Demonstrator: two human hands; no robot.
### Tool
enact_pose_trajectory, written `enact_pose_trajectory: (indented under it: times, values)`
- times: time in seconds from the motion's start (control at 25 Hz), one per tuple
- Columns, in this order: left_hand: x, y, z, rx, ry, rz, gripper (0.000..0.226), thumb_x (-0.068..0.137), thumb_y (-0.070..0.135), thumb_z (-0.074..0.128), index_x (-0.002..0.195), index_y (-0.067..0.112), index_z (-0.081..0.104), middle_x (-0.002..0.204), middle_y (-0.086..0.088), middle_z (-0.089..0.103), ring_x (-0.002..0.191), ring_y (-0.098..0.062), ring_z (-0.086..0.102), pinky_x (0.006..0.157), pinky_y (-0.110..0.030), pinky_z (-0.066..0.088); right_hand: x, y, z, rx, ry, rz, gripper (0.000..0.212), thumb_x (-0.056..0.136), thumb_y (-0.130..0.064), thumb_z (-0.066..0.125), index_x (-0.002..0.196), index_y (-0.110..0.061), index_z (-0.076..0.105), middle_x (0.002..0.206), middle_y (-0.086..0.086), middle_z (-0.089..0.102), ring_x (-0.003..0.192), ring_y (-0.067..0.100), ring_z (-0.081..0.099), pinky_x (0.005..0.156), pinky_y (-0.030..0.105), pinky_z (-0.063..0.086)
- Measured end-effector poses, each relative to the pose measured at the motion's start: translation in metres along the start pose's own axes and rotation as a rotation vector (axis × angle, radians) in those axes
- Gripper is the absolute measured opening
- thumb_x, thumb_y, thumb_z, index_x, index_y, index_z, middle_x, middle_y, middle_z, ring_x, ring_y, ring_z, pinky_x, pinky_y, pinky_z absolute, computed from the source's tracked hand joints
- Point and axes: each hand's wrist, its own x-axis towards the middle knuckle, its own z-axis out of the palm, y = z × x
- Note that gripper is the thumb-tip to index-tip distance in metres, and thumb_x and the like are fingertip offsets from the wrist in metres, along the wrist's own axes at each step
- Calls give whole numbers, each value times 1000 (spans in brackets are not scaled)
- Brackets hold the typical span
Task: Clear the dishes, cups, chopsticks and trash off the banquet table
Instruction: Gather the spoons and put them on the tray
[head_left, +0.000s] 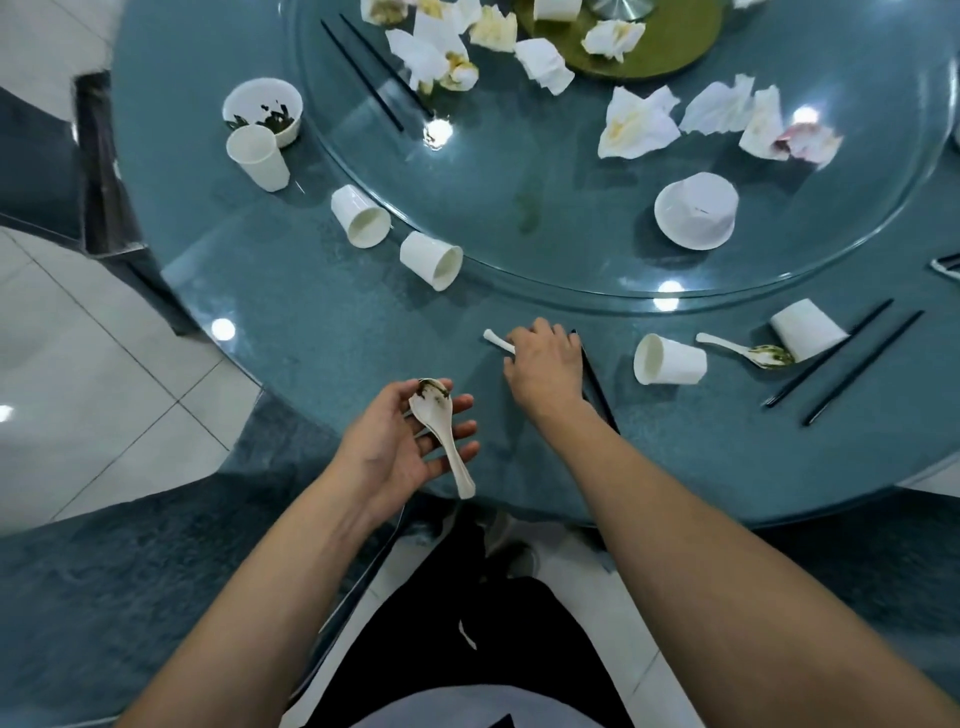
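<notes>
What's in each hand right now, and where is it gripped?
Left hand holds a soiled white spoon across its neck. Right hand grips a second spoon on the table; its bowl end is hidden.

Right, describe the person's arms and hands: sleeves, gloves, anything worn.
Both forearms are bare, with no sleeve in view. The left hand and right hand wear no gloves, and no watch or bracelet shows on either wrist. Any ring is too small to tell.
</notes>
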Motion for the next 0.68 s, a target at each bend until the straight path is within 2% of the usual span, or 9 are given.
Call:
enact_pose_trajectory:
  times: [0.24, 0.4, 0.56, 0.68]
  values:
    - [5, 3, -6, -11, 14, -11, 34, 100, 28, 45, 113, 6, 67, 112, -17, 73, 79, -30, 71, 71, -44, 62, -1, 4, 12, -83, 8, 29, 16, 99, -16, 51, 111, -22, 59, 116, 4, 59, 110, 28, 51, 96, 40, 33]
    - [7, 7, -5, -15, 12, -13, 33, 100, 28, 45, 113, 6, 66, 112, -18, 73, 80, -30, 71, 71, -44, 63, -2, 2, 12, -99, 29, -15, 20, 98, -10, 46, 109, -22, 57, 110, 2, 64, 108, 29, 50, 95, 41, 31]
    - [8, 8, -1, -4, 5, -22, 33, 99, 28, 45, 115, 7, 66, 115, -19, 72, 83, -31, 71, 72, -44, 63, -7, 0, 5, -27, 42, -4, 21, 101, -18, 45, 112, -22, 62, 111, 2, 63, 108, 27, 51, 93, 40, 30]
    - [10, 8, 6, 15, -6, -38, 34, 100, 28, 44, 117, 6, 65, 117, -18, 72, 85, -32, 70, 72, -44, 63, -16, 3, -3, 133, 79, 47, 13, 98, -26, 55, 106, -26, 65, 106, -1, 66, 105, 25, 52, 88, 38, 29]
